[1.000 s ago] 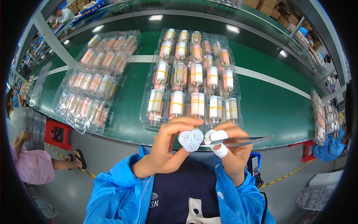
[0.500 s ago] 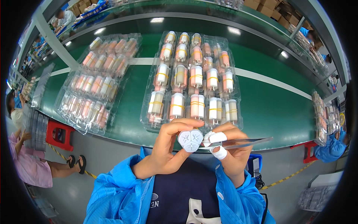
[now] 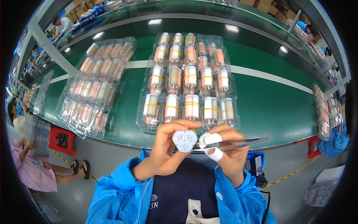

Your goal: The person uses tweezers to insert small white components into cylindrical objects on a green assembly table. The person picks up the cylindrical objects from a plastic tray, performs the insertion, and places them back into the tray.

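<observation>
My left hand [image 3: 164, 153] grips a bundle of three joined round-cornered cylinders [image 3: 185, 140], pinched between thumb and fingers. Its pale grey end faces up, each part marked with a cross or star-shaped recess. Metal tweezers [image 3: 248, 143] lie in my right hand [image 3: 232, 156], whose thumb and one finger have white wraps. Their tips reach the right side of the bundle, partly hidden by the wrapped fingers. Just beyond my hands, a clear plastic tray [image 3: 141, 121] holds rows of similar white, pink and grey cylinders, bound with yellow bands.
More filled clear trays [image 3: 63, 112] lie to the left on the green work surface [image 3: 268, 115]. Stacked trays [image 3: 321, 115] stand at the right edge. A red stool [image 3: 61, 141] and a seated person [image 3: 33, 164] are at the left. A blue bin [image 3: 257, 160] sits below my right hand.
The bundle has turned a little in my left hand, and both hands sit slightly farther left in the picture. The tweezers remain in my right hand.
</observation>
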`<state>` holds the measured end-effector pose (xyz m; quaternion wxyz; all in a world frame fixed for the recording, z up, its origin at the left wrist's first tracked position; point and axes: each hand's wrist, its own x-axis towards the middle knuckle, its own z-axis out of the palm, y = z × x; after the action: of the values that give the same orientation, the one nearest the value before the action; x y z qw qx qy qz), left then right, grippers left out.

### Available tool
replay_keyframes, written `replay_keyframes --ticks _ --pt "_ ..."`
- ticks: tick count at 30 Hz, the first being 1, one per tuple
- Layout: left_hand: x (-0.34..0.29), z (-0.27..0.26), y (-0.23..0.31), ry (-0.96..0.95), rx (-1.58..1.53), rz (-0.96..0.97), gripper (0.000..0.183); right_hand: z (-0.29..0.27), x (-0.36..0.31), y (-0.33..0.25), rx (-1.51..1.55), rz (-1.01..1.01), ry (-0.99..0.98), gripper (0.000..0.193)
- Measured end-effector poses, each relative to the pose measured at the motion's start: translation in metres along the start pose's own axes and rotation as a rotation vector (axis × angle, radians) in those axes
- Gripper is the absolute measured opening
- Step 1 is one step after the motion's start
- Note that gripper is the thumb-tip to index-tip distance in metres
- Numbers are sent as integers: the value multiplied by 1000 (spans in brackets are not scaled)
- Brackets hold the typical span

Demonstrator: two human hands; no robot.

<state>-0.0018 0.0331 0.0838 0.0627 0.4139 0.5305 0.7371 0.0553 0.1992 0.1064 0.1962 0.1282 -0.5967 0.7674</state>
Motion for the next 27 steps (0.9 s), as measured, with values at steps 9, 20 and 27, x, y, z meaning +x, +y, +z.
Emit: replay_keyframes --ticks 9,20,27 --pt "1 7 -1 13 27 -22 40 -4 -1 -2 21 21 -7 19" --pt "84 -36 72 -222 1001 153 50 -59 15 1 -35 -232 269 20" --pt "225 -92 -29 -123 900 -212 41 -116 29 71 35 12 718 16"
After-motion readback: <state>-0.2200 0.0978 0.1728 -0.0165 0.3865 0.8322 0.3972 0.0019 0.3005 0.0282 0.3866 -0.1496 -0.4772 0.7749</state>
